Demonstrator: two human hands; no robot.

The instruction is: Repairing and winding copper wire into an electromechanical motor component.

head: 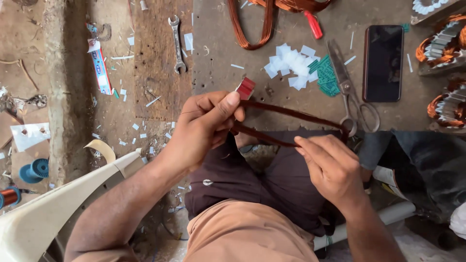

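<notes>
A long narrow loop of dark copper wire (pixel 291 115) stretches between my two hands above my lap. My left hand (pixel 206 128) pinches the loop's left end, thumb on top, just below a small red roll of tape (pixel 246 88) lying on the table. At the loop's lower strand my right hand (pixel 332 167) grips with fingers curled around it. The loop's far right end reaches toward the scissors' handles (pixel 361 119).
A grey work table (pixel 228 48) carries scissors, a black phone (pixel 383 63), white paper slips (pixel 290 65), green slips (pixel 327 77), a copper coil (pixel 252 29) and wound stators (pixel 444 46) at right. A spanner (pixel 177 43) lies on a board; wire spools (pixel 34 171) sit left.
</notes>
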